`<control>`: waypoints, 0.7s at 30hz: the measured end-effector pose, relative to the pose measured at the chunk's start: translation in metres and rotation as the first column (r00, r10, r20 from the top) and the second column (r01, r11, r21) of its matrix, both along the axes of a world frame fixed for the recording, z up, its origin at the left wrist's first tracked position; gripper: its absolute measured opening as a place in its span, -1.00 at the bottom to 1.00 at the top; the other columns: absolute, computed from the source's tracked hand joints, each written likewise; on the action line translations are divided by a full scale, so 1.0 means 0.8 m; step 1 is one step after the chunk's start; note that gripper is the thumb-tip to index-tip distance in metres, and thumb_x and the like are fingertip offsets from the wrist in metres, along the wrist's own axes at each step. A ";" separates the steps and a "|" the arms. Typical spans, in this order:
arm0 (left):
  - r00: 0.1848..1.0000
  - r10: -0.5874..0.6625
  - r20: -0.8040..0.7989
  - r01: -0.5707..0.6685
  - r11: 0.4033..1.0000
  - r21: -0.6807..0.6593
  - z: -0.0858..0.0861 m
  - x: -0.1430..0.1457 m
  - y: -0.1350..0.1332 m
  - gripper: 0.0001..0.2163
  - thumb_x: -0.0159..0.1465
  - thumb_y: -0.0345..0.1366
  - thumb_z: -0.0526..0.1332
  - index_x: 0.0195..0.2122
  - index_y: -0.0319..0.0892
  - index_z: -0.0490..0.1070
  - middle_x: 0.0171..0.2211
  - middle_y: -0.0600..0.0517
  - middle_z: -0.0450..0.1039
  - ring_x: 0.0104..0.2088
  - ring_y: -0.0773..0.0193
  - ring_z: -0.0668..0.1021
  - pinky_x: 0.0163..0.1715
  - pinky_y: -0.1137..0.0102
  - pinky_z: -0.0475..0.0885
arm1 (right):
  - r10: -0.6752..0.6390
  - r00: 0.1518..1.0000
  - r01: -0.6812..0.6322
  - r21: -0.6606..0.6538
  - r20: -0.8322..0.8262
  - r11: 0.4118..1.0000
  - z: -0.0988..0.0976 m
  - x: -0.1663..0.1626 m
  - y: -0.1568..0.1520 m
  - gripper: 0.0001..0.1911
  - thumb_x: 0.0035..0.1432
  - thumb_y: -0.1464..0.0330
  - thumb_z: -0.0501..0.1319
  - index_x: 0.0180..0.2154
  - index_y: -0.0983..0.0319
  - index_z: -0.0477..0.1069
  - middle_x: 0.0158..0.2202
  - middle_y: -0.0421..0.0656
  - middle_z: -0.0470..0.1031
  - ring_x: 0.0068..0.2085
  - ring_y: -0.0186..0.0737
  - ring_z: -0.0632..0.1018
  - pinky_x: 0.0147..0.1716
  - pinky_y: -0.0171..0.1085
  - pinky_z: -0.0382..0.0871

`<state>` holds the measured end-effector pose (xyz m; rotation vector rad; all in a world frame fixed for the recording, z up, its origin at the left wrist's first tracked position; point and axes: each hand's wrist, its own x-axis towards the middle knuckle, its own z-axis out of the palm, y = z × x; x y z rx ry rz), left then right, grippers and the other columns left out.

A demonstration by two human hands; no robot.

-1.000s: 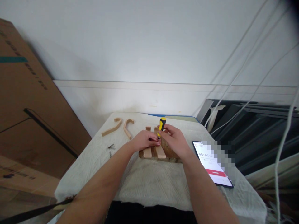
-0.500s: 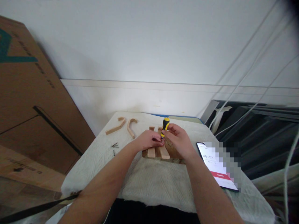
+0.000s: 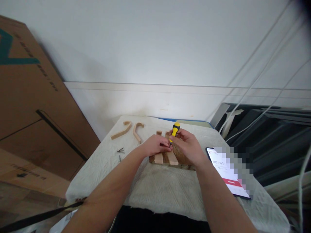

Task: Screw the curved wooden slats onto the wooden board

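My right hand (image 3: 187, 144) grips a yellow and black screwdriver (image 3: 174, 132), which leans slightly with its tip down. Its tip meets a light wooden piece (image 3: 172, 158) lying on a brown wooden board (image 3: 187, 160). My left hand (image 3: 156, 144) is closed, thumb and fingers pinched close around the screwdriver's lower end; what sits between them is too small to make out. Beside that piece, a second light wooden piece (image 3: 159, 158) lies on the board, partly under my left hand.
Two curved wooden hooks (image 3: 121, 131) lie at the table's back left, with several dark screws (image 3: 120, 150) nearer me. A phone (image 3: 227, 174) showing a timer rests on the right of the cloth-covered table (image 3: 167, 191). A large cardboard box (image 3: 48, 106) stands at the left.
The screwdriver's handle has tilted a little more to the right as my right hand turns slightly. The whole view has shifted slightly; my left hand keeps its place at the tip.
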<state>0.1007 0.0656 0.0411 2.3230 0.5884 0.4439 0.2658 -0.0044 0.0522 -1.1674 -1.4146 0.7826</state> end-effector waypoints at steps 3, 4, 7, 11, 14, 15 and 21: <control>1.000 -0.007 -0.009 0.007 1.000 -0.005 0.001 0.000 -0.001 -0.89 0.21 -0.28 0.29 -0.33 -0.20 0.56 -0.27 0.04 0.61 -0.26 0.31 0.59 -0.26 0.52 0.35 | -0.055 0.997 0.054 -0.018 -0.049 0.998 -0.001 -0.002 0.002 -0.74 0.01 0.18 0.31 -0.30 0.19 0.42 -0.36 -0.17 0.51 -0.34 -0.21 0.49 -0.30 -0.23 0.35; 1.000 -0.005 -0.006 0.005 1.000 -0.015 0.001 0.000 -0.001 -0.89 0.21 -0.28 0.29 -0.32 -0.20 0.55 -0.27 0.04 0.61 -0.26 0.30 0.59 -0.25 0.52 0.35 | -0.058 0.996 0.057 -0.027 -0.071 0.998 -0.001 -0.002 0.003 -0.73 0.02 0.17 0.30 -0.30 0.19 0.42 -0.36 -0.17 0.51 -0.36 -0.23 0.48 -0.33 -0.24 0.35; 1.000 -0.001 0.011 0.001 0.999 -0.037 -0.001 0.000 -0.001 -0.88 0.21 -0.27 0.28 -0.30 -0.20 0.54 -0.26 0.03 0.62 -0.24 0.28 0.59 -0.24 0.51 0.36 | -0.019 0.994 0.015 -0.039 -0.103 0.999 0.001 -0.002 0.001 -0.73 0.06 0.18 0.24 -0.24 0.20 0.44 -0.38 -0.20 0.49 -0.41 -0.26 0.46 -0.41 -0.27 0.31; 1.000 -0.013 0.004 0.013 1.000 -0.020 -0.003 -0.002 0.001 -0.86 0.21 -0.26 0.26 -0.31 -0.23 0.53 -0.27 0.00 0.61 -0.25 0.27 0.59 -0.25 0.50 0.35 | -0.020 1.000 0.019 -0.033 -0.016 0.999 0.005 0.002 -0.003 -0.74 0.08 0.19 0.23 -0.23 0.21 0.45 -0.41 -0.21 0.47 -0.44 -0.27 0.43 -0.43 -0.27 0.26; 1.000 -0.027 -0.004 0.027 0.999 -0.028 -0.004 -0.004 0.003 -0.87 0.22 -0.34 0.22 -0.26 -0.22 0.52 -0.29 0.03 0.61 -0.29 0.30 0.58 -0.28 0.52 0.34 | -0.098 0.993 0.099 -0.011 0.071 0.995 0.005 0.004 -0.002 -0.72 0.03 0.16 0.28 -0.29 0.21 0.42 -0.44 -0.21 0.44 -0.43 -0.26 0.42 -0.40 -0.26 0.26; 1.000 -0.029 -0.002 0.029 0.999 -0.034 -0.004 -0.004 0.003 -0.87 0.21 -0.37 0.20 -0.26 -0.22 0.52 -0.31 0.04 0.60 -0.30 0.31 0.57 -0.28 0.52 0.34 | -0.124 0.988 0.126 -0.006 0.094 0.992 0.005 0.004 -0.001 -0.72 0.02 0.15 0.29 -0.30 0.21 0.41 -0.44 -0.21 0.44 -0.42 -0.25 0.43 -0.39 -0.25 0.26; 1.000 -0.012 0.020 0.013 0.998 -0.068 -0.007 -0.004 0.005 -0.90 0.17 -0.41 0.21 -0.30 -0.21 0.50 -0.33 0.07 0.59 -0.31 0.33 0.57 -0.28 0.53 0.35 | -0.071 0.997 0.072 -0.003 0.038 0.997 0.001 0.003 -0.001 -0.75 0.10 0.16 0.21 -0.26 0.19 0.41 -0.34 -0.18 0.50 -0.34 -0.21 0.48 -0.33 -0.24 0.31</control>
